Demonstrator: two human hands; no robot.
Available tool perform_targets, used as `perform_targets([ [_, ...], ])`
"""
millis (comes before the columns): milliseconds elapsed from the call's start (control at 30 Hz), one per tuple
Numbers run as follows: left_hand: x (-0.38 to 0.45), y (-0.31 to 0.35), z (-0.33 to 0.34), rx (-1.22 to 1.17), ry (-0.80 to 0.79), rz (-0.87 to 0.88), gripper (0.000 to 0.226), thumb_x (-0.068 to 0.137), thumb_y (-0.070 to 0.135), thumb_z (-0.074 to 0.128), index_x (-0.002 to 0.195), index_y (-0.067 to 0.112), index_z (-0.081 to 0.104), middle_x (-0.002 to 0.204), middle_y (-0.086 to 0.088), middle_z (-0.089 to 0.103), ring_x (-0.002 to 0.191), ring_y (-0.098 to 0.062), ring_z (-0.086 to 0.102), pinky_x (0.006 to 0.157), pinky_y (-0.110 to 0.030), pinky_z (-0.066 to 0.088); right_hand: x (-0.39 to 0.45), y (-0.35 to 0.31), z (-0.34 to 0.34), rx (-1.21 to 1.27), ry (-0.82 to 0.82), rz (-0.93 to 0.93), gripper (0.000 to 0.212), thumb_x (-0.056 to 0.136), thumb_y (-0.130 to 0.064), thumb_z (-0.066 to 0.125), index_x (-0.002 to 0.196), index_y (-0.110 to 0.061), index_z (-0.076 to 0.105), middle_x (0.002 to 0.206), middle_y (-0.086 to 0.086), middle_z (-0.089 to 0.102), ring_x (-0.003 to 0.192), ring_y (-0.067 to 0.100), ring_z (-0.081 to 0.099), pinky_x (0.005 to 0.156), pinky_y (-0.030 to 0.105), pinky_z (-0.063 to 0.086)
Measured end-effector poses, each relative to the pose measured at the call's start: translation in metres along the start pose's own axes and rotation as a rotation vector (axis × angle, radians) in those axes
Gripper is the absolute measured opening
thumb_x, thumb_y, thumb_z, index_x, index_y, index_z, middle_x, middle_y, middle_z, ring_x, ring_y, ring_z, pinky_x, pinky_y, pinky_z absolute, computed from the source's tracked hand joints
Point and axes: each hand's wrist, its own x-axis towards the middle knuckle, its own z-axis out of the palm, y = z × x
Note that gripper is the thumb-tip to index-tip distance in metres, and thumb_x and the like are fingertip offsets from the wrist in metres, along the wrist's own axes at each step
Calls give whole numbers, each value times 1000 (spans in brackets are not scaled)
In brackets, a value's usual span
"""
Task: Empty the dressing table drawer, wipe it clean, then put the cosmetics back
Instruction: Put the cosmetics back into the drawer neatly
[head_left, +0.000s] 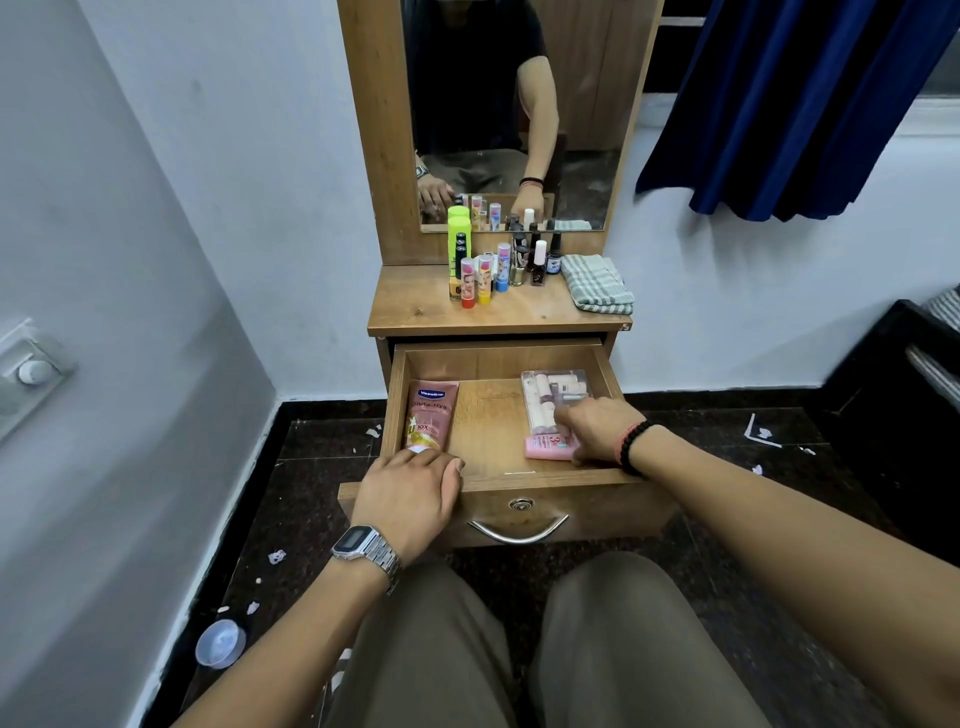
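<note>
Inside the open drawer (498, 364), the right hand (597, 426) reaches onto the clear case (550, 395) and pink packet (545, 448); its grip is unclear. The left hand (410, 493) rests flat-fingered beside the pink tube (428, 415). Probably refilling: bottles (498, 265) on top come next.

Dressing table top (415, 306) carries cosmetic bottles (498, 265) and folded cloth (595, 283).
</note>
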Motion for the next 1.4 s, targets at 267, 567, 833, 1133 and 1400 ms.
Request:
perform_targets([
  [267, 0, 0, -1, -10, -21, 7, 40, 91, 38, 31, 78, 30, 69, 71, 12, 66, 65, -12, 63, 60, -26, 46, -1, 5, -5, 87, 44, -21, 44, 79, -42, 71, 114, -22, 54, 116, 3, 64, 105, 23, 59, 75, 30, 43],
  [567, 0, -6, 4, -78, -64, 60, 44, 93, 40, 30, 84, 32, 72, 88, 16, 70, 86, -10, 64, 68, -25, 51, 15, 20, -81, 419, 340, -10, 15, 87, -28, 67, 101, -26, 61, 103, -4, 66, 96, 15, 61, 79, 30, 50],
  [833, 3, -12, 4, -131, -131, 88, 42, 94, 43, 28, 101, 42, 70, 108, 23, 66, 113, -8, 58, 87, -26, 46, 67, 26, -158, 549, 566, -28, 17, 89, -15, 62, 105, -18, 66, 102, -1, 67, 92, 14, 61, 87, 35, 53],
  [1133, 3, -10, 4, -159, -183, 47, 41, 94, 45, 29, 100, 41, 69, 104, 26, 66, 110, -3, 57, 85, -24, 46, 126, -17, -224, 286, 463, -69, 6, 87, -23, 64, 90, -25, 69, 103, 5, 67, 99, 23, 61, 83, 33, 50],
  [1400, 4, -10, 2, -164, -187, 30, 39, 93, 45, 32, 97, 39, 70, 99, 24, 68, 106, -3, 59, 85, -25, 47, 143, -42, -223, 124, 429, 27, 8, 86, -23, 65, 94, -22, 65, 118, 13, 56, 105, 35, 58, 83, 38, 46],
])
